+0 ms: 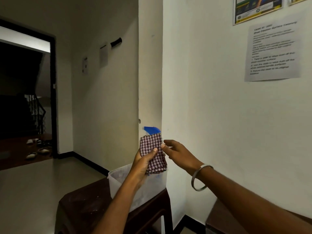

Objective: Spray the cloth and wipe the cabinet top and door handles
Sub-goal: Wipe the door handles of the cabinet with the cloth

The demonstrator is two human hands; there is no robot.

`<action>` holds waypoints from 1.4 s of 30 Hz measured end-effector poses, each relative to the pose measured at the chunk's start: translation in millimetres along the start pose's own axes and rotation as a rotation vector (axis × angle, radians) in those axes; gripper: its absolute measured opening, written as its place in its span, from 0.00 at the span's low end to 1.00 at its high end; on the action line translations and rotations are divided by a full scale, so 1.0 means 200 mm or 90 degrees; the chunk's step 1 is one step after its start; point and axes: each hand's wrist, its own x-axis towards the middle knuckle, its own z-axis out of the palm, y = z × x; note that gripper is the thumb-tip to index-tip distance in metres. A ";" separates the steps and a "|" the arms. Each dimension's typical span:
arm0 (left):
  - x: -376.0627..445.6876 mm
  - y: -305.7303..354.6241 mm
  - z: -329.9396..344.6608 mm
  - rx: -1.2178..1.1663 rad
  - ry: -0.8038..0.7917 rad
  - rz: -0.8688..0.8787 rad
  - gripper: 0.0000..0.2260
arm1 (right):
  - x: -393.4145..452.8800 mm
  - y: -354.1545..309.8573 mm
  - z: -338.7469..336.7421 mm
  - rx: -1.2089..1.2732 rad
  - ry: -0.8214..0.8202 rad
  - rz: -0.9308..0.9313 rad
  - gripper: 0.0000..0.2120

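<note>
Gripping the folded checked cloth [153, 154] in my left hand [143, 162], thumb pressed on its front; right hand [179, 153] is open just beside it, fingers loose, holding nothing; blue sprayer [152, 130] top pokes up behind the cloth; all this over a plastic tub [118, 176] on a dark table [81, 205] by the wall.

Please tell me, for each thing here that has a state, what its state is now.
cloth: folded, held upright
left hand: gripping the cloth
right hand: open, beside the cloth
spray bottle: behind the cloth, only its blue head shows
plastic bin: uncovered, on the dark stool
</note>
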 end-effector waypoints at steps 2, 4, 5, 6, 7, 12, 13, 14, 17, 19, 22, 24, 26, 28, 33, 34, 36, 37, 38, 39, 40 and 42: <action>-0.03 -0.03 0.08 -0.008 -0.036 -0.005 0.21 | -0.04 0.03 -0.05 0.078 -0.005 0.015 0.25; -0.04 -0.08 0.16 -0.026 -0.066 -0.014 0.24 | -0.08 0.06 -0.10 0.113 0.009 0.032 0.23; -0.05 -0.10 0.20 -0.031 -0.080 -0.022 0.23 | -0.10 0.09 -0.13 0.127 0.027 0.047 0.23; -0.05 -0.13 0.25 -0.033 -0.093 -0.035 0.21 | -0.13 0.11 -0.16 0.147 0.052 0.065 0.21; -0.06 -0.16 0.30 -0.033 -0.111 -0.049 0.19 | -0.16 0.14 -0.20 0.169 0.074 0.081 0.19; -0.11 -0.35 0.51 0.003 -0.216 -0.083 0.23 | -0.32 0.30 -0.40 0.154 0.178 0.108 0.09; -0.12 -0.38 0.55 0.017 -0.222 -0.089 0.25 | -0.35 0.33 -0.44 0.140 0.206 0.116 0.12; -0.15 -0.41 0.60 0.036 -0.221 -0.094 0.27 | -0.38 0.37 -0.47 0.122 0.236 0.126 0.15; -0.21 -0.53 0.71 0.141 -0.163 -0.038 0.25 | -0.50 0.48 -0.54 0.029 0.321 0.130 0.17; -0.24 -0.63 0.78 0.209 -0.132 0.022 0.19 | -0.59 0.54 -0.57 -0.002 0.371 0.130 0.16; -0.34 -0.76 0.90 0.206 -0.195 0.006 0.11 | -0.72 0.66 -0.60 -0.007 0.451 0.148 0.14; -0.42 -0.83 0.98 0.179 -0.246 -0.036 0.12 | -0.80 0.75 -0.60 -0.012 0.501 0.161 0.13; -0.49 -0.91 1.04 0.147 -0.267 -0.099 0.14 | -0.88 0.83 -0.59 -0.024 0.537 0.182 0.13; -0.55 -1.00 1.09 0.136 -0.276 -0.151 0.21 | -0.96 0.92 -0.57 -0.027 0.553 0.197 0.14; -0.72 -1.24 1.13 0.066 -0.311 -0.293 0.26 | -1.21 1.17 -0.44 -0.051 0.576 0.210 0.12; -0.76 -1.30 1.13 0.050 -0.310 -0.323 0.23 | -1.27 1.22 -0.41 -0.066 0.567 0.207 0.11; -0.83 -1.43 1.12 0.017 -0.290 -0.373 0.19 | -1.38 1.32 -0.35 -0.090 0.535 0.191 0.07; -0.86 -1.50 1.11 0.006 -0.272 -0.395 0.18 | -1.44 1.36 -0.33 -0.098 0.518 0.177 0.06; -0.88 -1.56 1.09 0.002 -0.256 -0.411 0.18 | -1.50 1.39 -0.31 -0.101 0.507 0.167 0.06; -0.91 -1.62 1.07 0.001 -0.248 -0.427 0.18 | -1.56 1.44 -0.29 -0.104 0.508 0.164 0.07; -0.94 -1.68 1.06 0.009 -0.246 -0.441 0.18 | -1.60 1.48 -0.28 -0.107 0.522 0.176 0.08; -0.98 -1.78 1.03 0.024 -0.240 -0.463 0.16 | -1.68 1.58 -0.26 -0.109 0.586 0.236 0.07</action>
